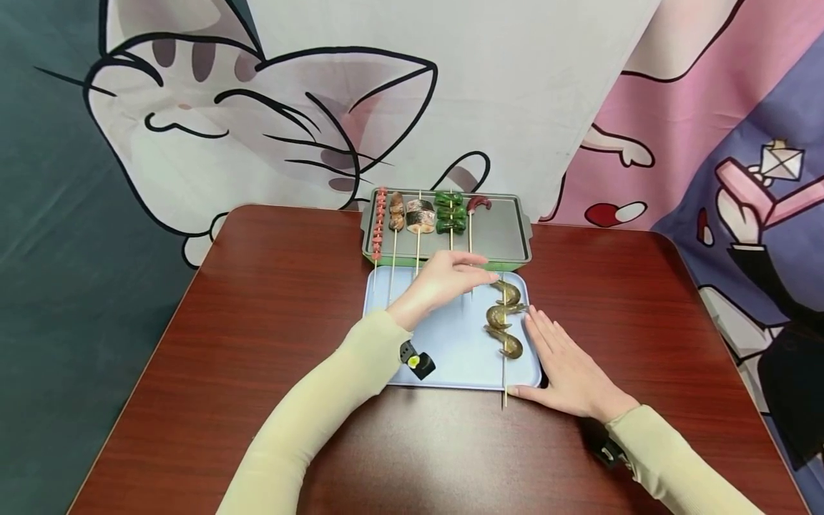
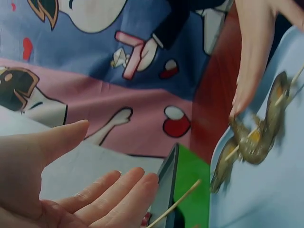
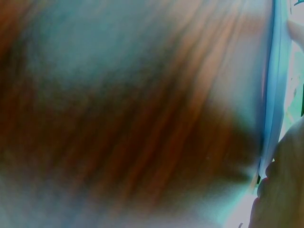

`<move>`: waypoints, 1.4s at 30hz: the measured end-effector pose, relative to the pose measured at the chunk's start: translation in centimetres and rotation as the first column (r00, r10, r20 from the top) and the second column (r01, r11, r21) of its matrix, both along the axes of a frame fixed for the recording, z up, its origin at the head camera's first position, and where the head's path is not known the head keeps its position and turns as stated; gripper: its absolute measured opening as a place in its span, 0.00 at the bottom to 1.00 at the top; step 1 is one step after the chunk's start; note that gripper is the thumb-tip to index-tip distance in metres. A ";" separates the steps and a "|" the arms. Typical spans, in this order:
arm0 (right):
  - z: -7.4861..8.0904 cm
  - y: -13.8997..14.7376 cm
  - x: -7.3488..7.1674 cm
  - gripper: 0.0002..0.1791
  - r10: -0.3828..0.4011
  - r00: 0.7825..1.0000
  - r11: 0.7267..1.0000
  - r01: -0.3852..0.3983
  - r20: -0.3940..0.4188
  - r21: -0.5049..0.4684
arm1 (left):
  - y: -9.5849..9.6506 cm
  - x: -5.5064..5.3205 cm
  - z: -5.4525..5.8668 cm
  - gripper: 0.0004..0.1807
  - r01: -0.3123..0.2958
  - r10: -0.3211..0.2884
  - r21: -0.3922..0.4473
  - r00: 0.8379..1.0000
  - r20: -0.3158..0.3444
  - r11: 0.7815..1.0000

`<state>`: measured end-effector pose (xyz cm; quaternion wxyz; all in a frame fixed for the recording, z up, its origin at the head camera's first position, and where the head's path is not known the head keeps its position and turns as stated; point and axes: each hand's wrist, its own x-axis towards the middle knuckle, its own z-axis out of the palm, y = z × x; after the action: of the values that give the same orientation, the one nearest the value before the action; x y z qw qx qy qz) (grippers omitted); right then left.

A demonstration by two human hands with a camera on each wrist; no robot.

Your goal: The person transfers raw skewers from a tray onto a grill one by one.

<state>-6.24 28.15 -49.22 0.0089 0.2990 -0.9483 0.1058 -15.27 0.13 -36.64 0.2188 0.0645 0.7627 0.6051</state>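
On the right side of a light blue tray (image 1: 444, 361) lies a skewer of several shrimp (image 1: 505, 315), its bare stick end reaching past the front rim. My left hand (image 1: 444, 279) hovers over the tray's far part, near the top shrimp. In the left wrist view, its thumb and fingers (image 2: 123, 199) are spread apart with nothing between them. Along the tray's right edge my right hand (image 1: 569, 368) rests with straight fingers, its thumb near the stick at the front rim. The right wrist view is mostly blurred table surface.
Behind the tray, a grey grill pan (image 1: 498, 229) with a green side holds skewers: red pieces (image 1: 377, 239), brown pieces (image 1: 395, 212), a pale roll (image 1: 420, 217), green peppers (image 1: 450, 212) and a dark red piece (image 1: 478, 204). Their sticks extend over the tray. A cartoon curtain (image 1: 515, 86) hangs behind the table.
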 end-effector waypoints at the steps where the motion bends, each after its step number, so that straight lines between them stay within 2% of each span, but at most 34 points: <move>1: 0.0 0.0 0.0 0.67 -0.002 1.000 1.000 0.002 0.002 0.002 | 0.0 0.3 -0.1 0.27 0.011 -0.011 -0.007 1.000 -0.006 1.000; 6: 0.0 0.0 0.0 0.68 -0.011 1.000 1.000 0.011 0.018 0.012 | 0.1 1.7 -0.6 0.24 0.060 -0.060 -0.012 0.998 -0.003 0.998; 15: 0.0 0.1 0.0 0.67 -0.002 1.000 1.000 0.002 0.005 0.000 | 0.2 4.1 -2.1 0.25 0.122 -0.122 0.008 0.992 0.022 0.993; 19: 0.0 0.1 0.0 0.67 0.004 1.000 1.000 -0.004 0.004 -0.001 | 0.3 5.0 -3.4 0.25 0.129 -0.130 0.015 0.990 0.050 0.991; 24: 0.0 0.1 0.0 0.66 0.017 1.000 1.000 -0.017 -0.004 -0.001 | 0.6 6.0 -5.5 0.25 0.112 -0.117 0.044 0.984 0.134 0.993; 29: 0.0 0.1 0.0 0.66 0.014 1.000 1.000 -0.015 -0.008 -0.007 | 0.9 7.0 -7.0 0.25 0.096 -0.113 0.085 0.970 0.217 0.992; 35: 0.0 0.1 0.0 0.67 0.013 1.000 1.000 -0.013 -0.009 -0.012 | 1.5 7.9 -7.9 0.23 0.107 -0.160 0.178 0.934 0.319 0.978; 38: 0.0 0.1 0.0 0.67 0.013 1.000 1.000 -0.014 -0.010 -0.014 | 1.8 8.1 -8.2 0.22 0.117 -0.186 0.214 0.921 0.342 0.970; 42: 0.0 0.1 0.1 0.67 0.012 1.000 1.000 -0.013 -0.008 -0.016 | 2.2 8.0 -8.4 0.21 0.115 -0.198 0.242 0.915 0.351 0.963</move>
<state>-6.17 28.28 -49.22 0.0145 0.3053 -0.9455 0.1122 -7.25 2.31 -45.05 0.3989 0.0332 0.6293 0.6661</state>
